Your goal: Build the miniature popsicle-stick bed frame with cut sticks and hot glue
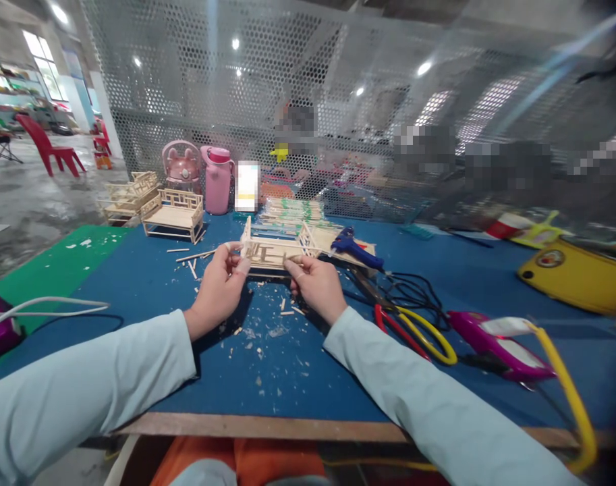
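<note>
A small bed-like frame of pale wooden sticks (274,248) stands near the middle of the blue table. My left hand (222,287) pinches its left front corner between thumb and fingers. At the front right part of the frame, my right hand (315,283) has its fingers closed on a short stick piece along the front side. Behind on the left stands a similar wooden model (173,214), with more stacked models (130,197) beyond it. Loose sticks (193,256) and small scraps lie around my hands.
To the right are a blue glue gun (357,250), scissors with red and yellow handles (413,331), black cables and a purple device (505,345). A yellow case (581,273) sits far right. A pink bottle (218,181) and bundled sticks (292,212) stand behind, before a perforated metal screen.
</note>
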Motion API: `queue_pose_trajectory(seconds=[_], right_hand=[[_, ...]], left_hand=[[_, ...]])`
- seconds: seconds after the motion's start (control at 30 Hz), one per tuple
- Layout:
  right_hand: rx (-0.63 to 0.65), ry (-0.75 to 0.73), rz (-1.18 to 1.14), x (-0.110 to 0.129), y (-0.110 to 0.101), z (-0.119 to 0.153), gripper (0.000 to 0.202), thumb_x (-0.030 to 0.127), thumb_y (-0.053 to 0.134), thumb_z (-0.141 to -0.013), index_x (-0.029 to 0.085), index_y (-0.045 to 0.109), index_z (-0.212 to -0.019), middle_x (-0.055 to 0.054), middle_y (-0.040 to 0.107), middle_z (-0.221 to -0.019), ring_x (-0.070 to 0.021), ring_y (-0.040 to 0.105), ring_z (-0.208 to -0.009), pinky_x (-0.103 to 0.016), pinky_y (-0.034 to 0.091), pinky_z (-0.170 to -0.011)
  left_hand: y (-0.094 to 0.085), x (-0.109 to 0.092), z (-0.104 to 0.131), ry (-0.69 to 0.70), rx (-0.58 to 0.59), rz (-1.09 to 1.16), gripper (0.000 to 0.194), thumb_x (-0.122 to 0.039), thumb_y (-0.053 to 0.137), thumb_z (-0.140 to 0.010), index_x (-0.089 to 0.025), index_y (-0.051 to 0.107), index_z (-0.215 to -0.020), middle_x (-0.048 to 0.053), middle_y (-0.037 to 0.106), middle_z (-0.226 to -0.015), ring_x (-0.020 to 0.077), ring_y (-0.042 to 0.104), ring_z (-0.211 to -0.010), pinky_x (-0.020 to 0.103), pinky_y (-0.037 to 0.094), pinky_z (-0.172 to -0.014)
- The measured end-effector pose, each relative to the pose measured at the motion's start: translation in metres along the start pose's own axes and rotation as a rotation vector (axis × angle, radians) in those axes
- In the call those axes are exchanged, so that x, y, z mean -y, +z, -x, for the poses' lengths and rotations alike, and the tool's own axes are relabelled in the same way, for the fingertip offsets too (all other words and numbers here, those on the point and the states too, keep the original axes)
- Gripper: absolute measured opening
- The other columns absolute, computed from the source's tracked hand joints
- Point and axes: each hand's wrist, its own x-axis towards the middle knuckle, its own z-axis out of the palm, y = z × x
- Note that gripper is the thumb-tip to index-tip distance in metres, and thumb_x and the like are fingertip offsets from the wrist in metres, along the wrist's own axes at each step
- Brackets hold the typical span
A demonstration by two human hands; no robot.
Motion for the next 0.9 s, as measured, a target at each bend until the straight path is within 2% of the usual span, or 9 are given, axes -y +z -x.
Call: queue_pose_trajectory(seconds=[0.23,0.4,0.5,0.53,0.6,0.67,0.73,0.8,0.9], right_hand=[[-0.006,0.016,-0.128,-0.002,0.003,0.002,0.028,0.041,0.061,-0.067,0.016,0.059,-0.079,0.008,0.047,-0.041,-0.0065,0.043,-0.035,-0.017,0.040,-0.036],[0.003,0.029,-0.182,-0.005,0.003,0.001,0.028,0.039,0.061,-0.065,0.016,0.058,-0.080,0.009,0.046,-0.039,-0.0063,0.041,-0.033,-0.018,0.040,-0.035],[0.012,0.033,-0.180,-0.006,0.003,0.001,0.028,0.039,0.061,-0.065,0.016,0.059,-0.080,0.008,0.046,-0.039,-0.0066,0.042,-0.032,-0.017,0.038,-0.033],[0.011,0.036,-0.173,-0.006,0.003,0.000,0.028,0.039,0.061,-0.065,0.016,0.059,-0.081,0.008,0.046,-0.039,-0.0067,0.042,-0.032,-0.017,0.037,-0.033],[0.006,0.039,-0.161,-0.007,0.004,0.000,0.027,0.037,0.060,-0.066,0.015,0.060,-0.082,0.008,0.046,-0.038,-0.0067,0.043,-0.031,-0.017,0.037,-0.033],[0.008,0.035,-0.153,-0.008,0.004,-0.001,0.027,0.035,0.058,-0.068,0.015,0.061,-0.084,0.008,0.046,-0.038,-0.0066,0.043,-0.031,-0.017,0.037,-0.033],[0.013,0.026,-0.145,-0.008,0.004,-0.001,0.025,0.033,0.057,-0.069,0.015,0.062,-0.085,0.008,0.046,-0.039,-0.0066,0.043,-0.031,-0.017,0.038,-0.033],[0.016,0.016,-0.132,-0.008,0.004,-0.001,0.024,0.032,0.055,-0.069,0.015,0.063,-0.084,0.008,0.046,-0.039,-0.0067,0.043,-0.032,-0.017,0.037,-0.034],[0.016,-0.010,-0.111,-0.008,0.004,0.000,0.024,0.030,0.054,-0.069,0.015,0.065,-0.085,0.007,0.045,-0.039,-0.0074,0.042,-0.033,-0.018,0.036,-0.034]], left_hand=[[0.000,-0.001,0.001,0.055,-0.010,-0.055,0.025,-0.024,0.050,-0.081,-0.017,0.045,-0.104,-0.002,0.049,-0.075,0.0095,0.048,-0.066,0.023,0.040,-0.066],[0.002,-0.003,0.004,0.227,-0.019,-0.201,0.026,-0.022,0.048,-0.082,-0.018,0.045,-0.108,0.003,0.053,-0.086,0.0123,0.050,-0.076,0.024,0.041,-0.069],[0.002,-0.016,-0.008,0.436,-0.043,-0.370,0.032,-0.018,0.051,-0.079,-0.017,0.047,-0.110,0.007,0.056,-0.098,0.0170,0.051,-0.091,0.029,0.041,-0.079],[0.003,-0.023,-0.016,0.519,-0.015,-0.417,0.035,-0.016,0.052,-0.077,-0.016,0.048,-0.111,0.009,0.056,-0.105,0.0194,0.049,-0.100,0.031,0.038,-0.086],[0.006,-0.037,-0.035,0.595,0.143,-0.477,0.041,-0.010,0.051,-0.073,-0.015,0.048,-0.115,0.010,0.057,-0.112,0.0213,0.047,-0.108,0.034,0.036,-0.092],[0.011,-0.049,-0.054,0.508,0.366,-0.549,0.051,-0.006,0.049,-0.071,-0.014,0.044,-0.122,0.010,0.062,-0.106,0.0208,0.055,-0.099,0.034,0.039,-0.087],[0.017,-0.055,-0.069,0.417,0.521,-0.600,0.056,-0.002,0.047,-0.067,-0.015,0.045,-0.122,0.010,0.066,-0.099,0.0203,0.059,-0.091,0.032,0.042,-0.081],[0.022,-0.056,-0.077,0.363,0.604,-0.619,0.056,-0.001,0.047,-0.065,-0.014,0.048,-0.120,0.009,0.067,-0.093,0.0196,0.062,-0.086,0.030,0.043,-0.075],[0.026,-0.052,-0.080,0.322,0.626,-0.590,0.053,-0.003,0.052,-0.063,-0.014,0.054,-0.114,0.008,0.068,-0.084,0.0183,0.063,-0.078,0.026,0.043,-0.069]])
